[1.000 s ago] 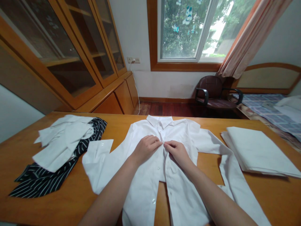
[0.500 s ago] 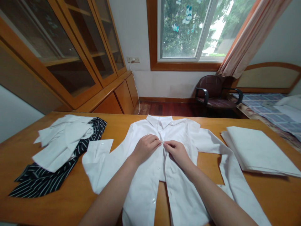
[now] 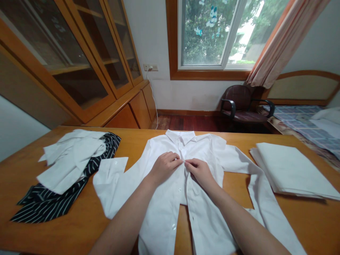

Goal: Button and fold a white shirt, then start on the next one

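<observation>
A white button-up shirt (image 3: 164, 205) lies spread face up on the wooden table (image 3: 132, 141), collar away from me and sleeves out to both sides. My left hand (image 3: 166, 167) pinches the left edge of the shirt's front opening, just below the collar. My right hand (image 3: 200, 171) pinches the right edge at the same height, fingertips nearly touching the left hand's. Below my hands the shirt's front hangs open, with buttons showing along the placket.
A black-and-white striped garment (image 3: 47, 202) under crumpled white clothes (image 3: 71, 156) lies at the left. Folded white fabric (image 3: 289, 170) is stacked at the right. Beyond the table stand glass-door cabinets (image 3: 79, 60), a dark armchair (image 3: 239, 104) and a bed (image 3: 310, 124).
</observation>
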Action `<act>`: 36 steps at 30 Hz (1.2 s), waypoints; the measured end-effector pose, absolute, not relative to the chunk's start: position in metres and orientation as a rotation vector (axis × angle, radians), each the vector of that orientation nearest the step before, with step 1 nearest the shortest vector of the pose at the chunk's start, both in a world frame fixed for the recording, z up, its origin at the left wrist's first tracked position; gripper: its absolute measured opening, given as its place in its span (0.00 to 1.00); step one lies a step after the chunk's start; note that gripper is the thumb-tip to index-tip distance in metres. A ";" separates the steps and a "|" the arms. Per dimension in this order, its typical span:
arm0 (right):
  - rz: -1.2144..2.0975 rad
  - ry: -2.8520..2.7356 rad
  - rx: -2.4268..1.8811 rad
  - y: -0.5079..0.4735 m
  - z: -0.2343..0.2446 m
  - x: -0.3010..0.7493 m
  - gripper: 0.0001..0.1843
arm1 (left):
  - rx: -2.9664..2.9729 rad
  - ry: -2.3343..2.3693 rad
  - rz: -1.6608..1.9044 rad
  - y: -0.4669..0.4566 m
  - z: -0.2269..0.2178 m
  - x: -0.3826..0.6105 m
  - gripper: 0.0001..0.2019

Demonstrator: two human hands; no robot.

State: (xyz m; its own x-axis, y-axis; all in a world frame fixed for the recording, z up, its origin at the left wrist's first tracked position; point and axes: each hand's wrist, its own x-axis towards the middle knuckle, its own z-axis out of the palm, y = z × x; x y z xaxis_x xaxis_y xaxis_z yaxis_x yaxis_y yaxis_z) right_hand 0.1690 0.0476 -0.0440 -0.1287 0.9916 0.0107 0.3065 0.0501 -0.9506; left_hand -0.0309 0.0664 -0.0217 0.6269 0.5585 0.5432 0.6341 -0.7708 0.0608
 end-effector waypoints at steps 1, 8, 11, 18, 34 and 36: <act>1.111 -1.555 -1.352 0.048 -0.044 0.169 0.17 | -2.710 -1.002 -0.832 0.066 -0.022 -0.031 0.09; 1.072 -1.593 -1.329 0.047 -0.039 0.169 0.19 | -2.726 -1.030 -0.836 0.066 -0.021 -0.030 0.09; 1.063 -1.607 -1.316 0.046 -0.037 0.169 0.20 | -2.740 -1.060 -0.827 0.066 -0.021 -0.030 0.09; 1.080 -1.595 -1.301 0.044 -0.032 0.168 0.24 | -2.751 -1.105 -0.828 0.068 -0.025 -0.030 0.11; 1.133 -1.605 -1.327 0.046 -0.038 0.168 0.17 | -2.794 -1.119 -0.821 0.069 -0.026 -0.031 0.08; 1.121 -1.600 -1.331 0.046 -0.036 0.168 0.17 | -2.797 -1.119 -0.821 0.069 -0.026 -0.032 0.08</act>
